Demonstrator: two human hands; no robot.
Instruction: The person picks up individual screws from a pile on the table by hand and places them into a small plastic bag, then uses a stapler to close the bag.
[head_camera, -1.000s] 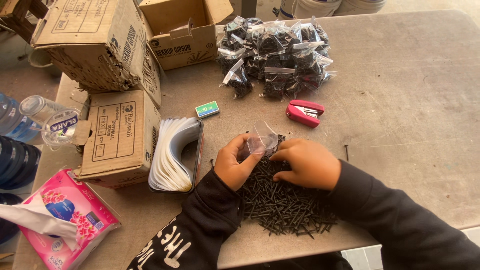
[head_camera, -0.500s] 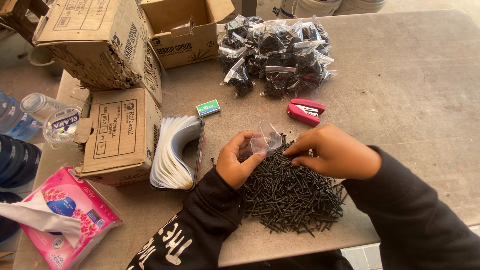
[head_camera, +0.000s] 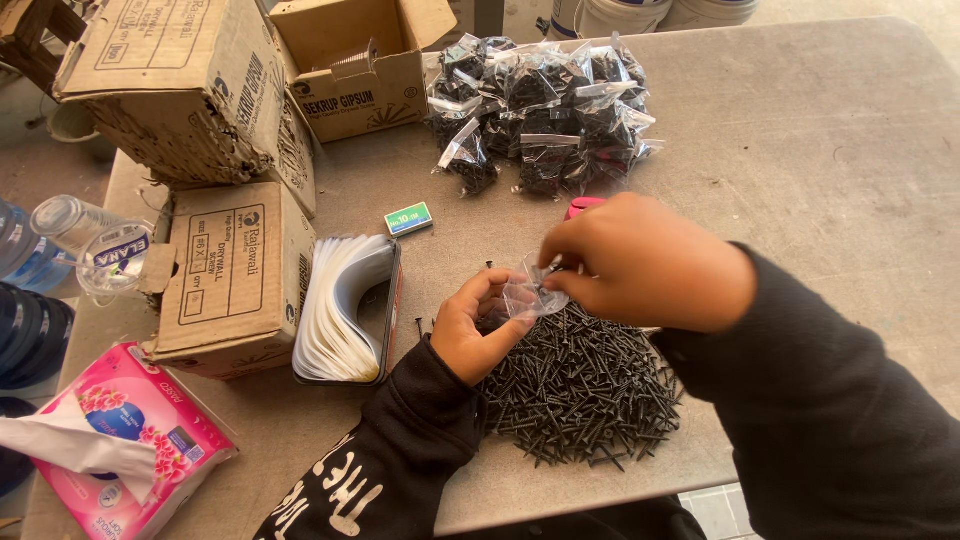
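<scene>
We record: one grey worktable (head_camera: 820, 150), surface scuffed, in even daylight; pale concrete floor (head_camera: 20, 140) at left; white buckets (head_camera: 640, 12) beyond the far edge.

- The right hand (head_camera: 645, 262) covers most of the red stapler (head_camera: 583, 206) behind it.
- What the small clear bag (head_camera: 533, 295) holds is too small to tell.
- The white buckets (head_camera: 640, 14) are cut off by the top edge.
- The water bottles (head_camera: 60, 245) run off the left edge.

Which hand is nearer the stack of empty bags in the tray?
Left. The left hand is just right of the stack of empty bags; the right hand is farther right, beyond it.
</scene>
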